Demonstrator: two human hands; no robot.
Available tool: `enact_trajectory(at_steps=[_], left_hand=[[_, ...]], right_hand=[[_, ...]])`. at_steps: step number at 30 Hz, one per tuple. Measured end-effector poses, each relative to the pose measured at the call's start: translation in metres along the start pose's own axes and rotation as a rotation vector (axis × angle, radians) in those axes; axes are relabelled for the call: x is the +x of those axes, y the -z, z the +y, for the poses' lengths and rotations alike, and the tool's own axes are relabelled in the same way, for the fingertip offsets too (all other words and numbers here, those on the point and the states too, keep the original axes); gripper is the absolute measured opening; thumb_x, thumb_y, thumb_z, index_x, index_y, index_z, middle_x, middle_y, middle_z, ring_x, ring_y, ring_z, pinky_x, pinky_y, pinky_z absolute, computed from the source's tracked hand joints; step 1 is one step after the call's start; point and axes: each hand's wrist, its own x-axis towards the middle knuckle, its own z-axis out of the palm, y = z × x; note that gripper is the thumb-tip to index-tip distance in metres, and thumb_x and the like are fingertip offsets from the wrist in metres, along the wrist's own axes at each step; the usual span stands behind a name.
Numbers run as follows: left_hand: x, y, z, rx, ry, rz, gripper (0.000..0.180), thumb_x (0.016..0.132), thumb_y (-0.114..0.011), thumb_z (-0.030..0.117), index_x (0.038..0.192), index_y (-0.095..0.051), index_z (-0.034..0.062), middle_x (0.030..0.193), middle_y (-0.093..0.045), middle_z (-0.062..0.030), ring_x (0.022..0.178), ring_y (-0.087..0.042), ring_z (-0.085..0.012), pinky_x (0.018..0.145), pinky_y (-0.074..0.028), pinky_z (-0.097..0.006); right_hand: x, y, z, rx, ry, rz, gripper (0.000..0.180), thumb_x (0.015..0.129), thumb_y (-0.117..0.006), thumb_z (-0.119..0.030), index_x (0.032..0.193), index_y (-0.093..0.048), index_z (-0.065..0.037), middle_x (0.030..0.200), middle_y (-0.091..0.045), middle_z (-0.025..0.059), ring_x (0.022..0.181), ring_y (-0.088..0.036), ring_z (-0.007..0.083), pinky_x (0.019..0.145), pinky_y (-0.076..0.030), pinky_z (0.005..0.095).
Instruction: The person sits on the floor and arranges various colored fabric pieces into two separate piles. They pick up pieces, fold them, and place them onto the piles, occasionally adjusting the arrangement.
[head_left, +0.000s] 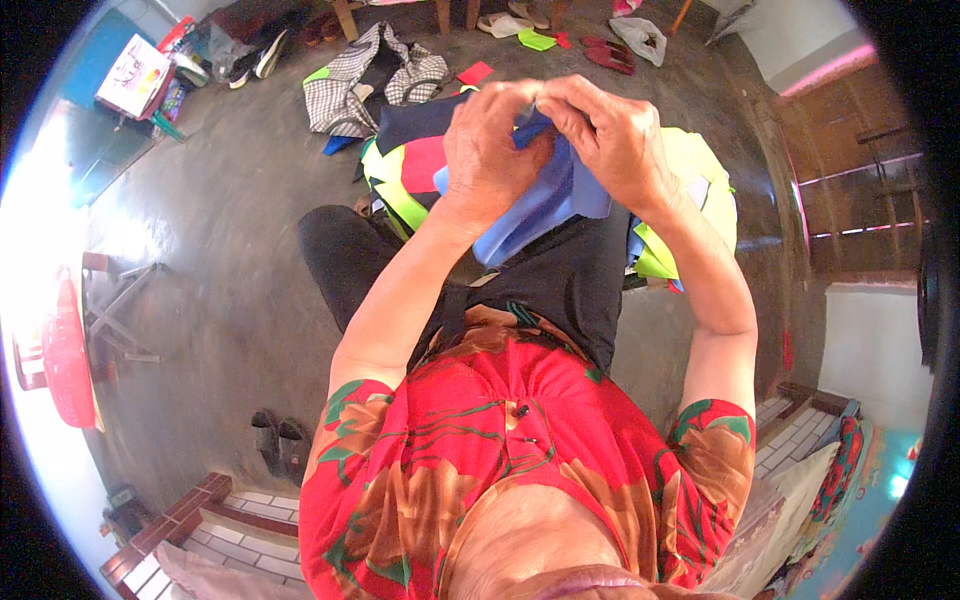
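Note:
My left hand (490, 150) is closed with fingers curled around the upper edge of a piece of blue cloth (560, 200). The cloth hangs over my lap. Close beside it, my right hand (615, 140) is pinched, its fingertips meeting those of my left hand above the cloth. What lies between the right fingertips is too small to make out. Just beyond my knees lies a heap of cloth pieces, with a dark navy piece (415, 118), a red piece (424, 165) and a neon yellow piece (700, 165).
A black-and-white checked garment (350, 85) lies on the grey floor (220, 240) beyond the heap. Shoes (258, 60) and a white plastic bag (640, 40) are further off. A red plastic chair (68, 350) stands at left; dark sandals (280, 440) lie behind me.

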Motion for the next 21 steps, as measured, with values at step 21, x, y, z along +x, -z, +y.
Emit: enact_trajectory(at_steps=[21], left_hand=[[0.007,0.072,-0.087,0.183,0.007,-0.039,0.035,0.073,-0.058,-0.007,0.100,-0.061,0.0146,0.084,-0.066,-0.0096,0.074,-0.066,-0.0290,0.063,-0.050,-0.037]], right_hand=[[-0.001,-0.023,0.097,-0.469,-0.102,-0.117,0.028,0.075,-0.057,-0.007,0.100,-0.061,-0.019,0.091,-0.068,0.0063,0.083,-0.066,0.0284,0.068,-0.051,0.0389]])
